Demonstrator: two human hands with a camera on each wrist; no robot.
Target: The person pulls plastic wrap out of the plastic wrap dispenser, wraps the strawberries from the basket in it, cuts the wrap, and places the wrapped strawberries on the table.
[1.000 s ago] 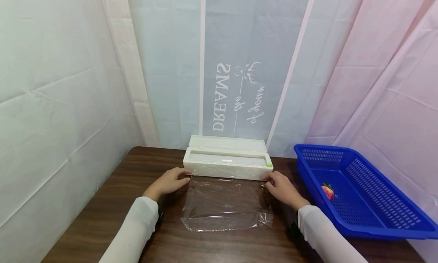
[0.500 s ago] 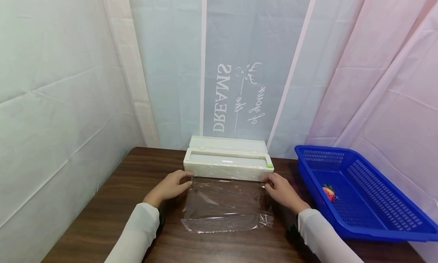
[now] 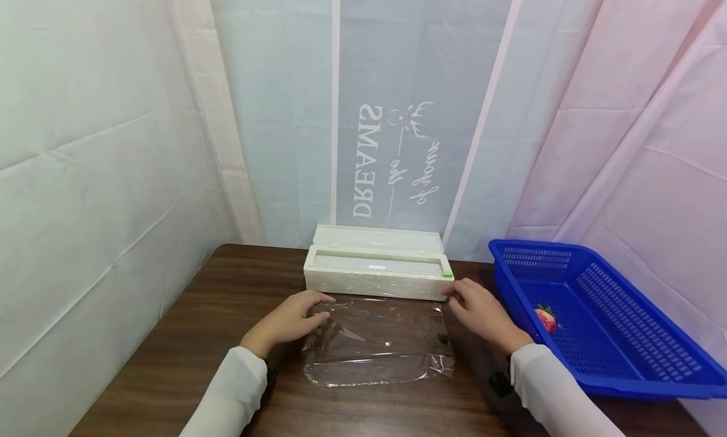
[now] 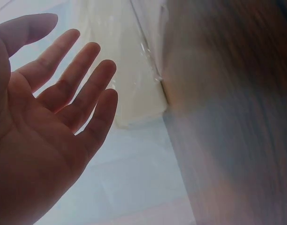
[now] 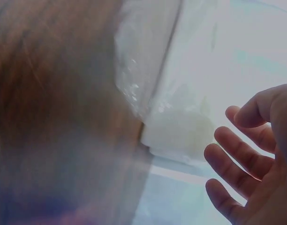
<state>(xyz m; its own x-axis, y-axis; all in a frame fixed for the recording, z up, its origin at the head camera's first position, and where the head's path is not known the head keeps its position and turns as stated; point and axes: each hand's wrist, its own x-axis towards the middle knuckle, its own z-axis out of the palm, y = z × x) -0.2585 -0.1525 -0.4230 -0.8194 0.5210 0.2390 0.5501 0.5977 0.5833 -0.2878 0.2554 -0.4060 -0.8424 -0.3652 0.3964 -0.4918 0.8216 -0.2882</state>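
Note:
A sheet of clear cling film (image 3: 380,342) lies on the wooden table, running out from the front of a white cling film dispenser box (image 3: 377,287) whose lid is raised at the back. Over the film's left edge hovers my left hand (image 3: 286,322), thumb and fingers apart and nothing between them. In the left wrist view its relaxed fingers (image 4: 85,89) show against the pale box. My right hand (image 3: 481,314) is by the box's front right corner; whether a fingertip touches it I cannot tell. The right wrist view shows its loosely bent fingers (image 5: 237,159) holding nothing.
To the right stands a blue plastic basket (image 3: 613,383) with a strawberry (image 3: 545,318) inside. A small green slider (image 3: 447,273) sits on the box's right end. Hanging cloth (image 3: 284,140) closes off the table's (image 3: 187,323) back and sides.
My left hand has left the box's front left corner and shifted right and nearer, over the film. My right hand has moved slightly right, off the film's edge. Box and basket stay put.

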